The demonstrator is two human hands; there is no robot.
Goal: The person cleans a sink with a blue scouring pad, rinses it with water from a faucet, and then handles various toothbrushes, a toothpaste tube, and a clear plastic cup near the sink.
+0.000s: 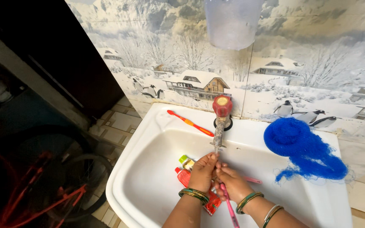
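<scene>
Rinsing under the tap: left hand and right hand together grasp a pink toothbrush; tube beneath them.

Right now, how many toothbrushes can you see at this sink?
2: an orange toothbrush lies on the sink's back ledge; a pink toothbrush is in the right hand. Hands may hide others.

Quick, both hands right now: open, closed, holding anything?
Left hand: closed, fingertips bunched under the tap.
Right hand: closed on a pink toothbrush.
</scene>
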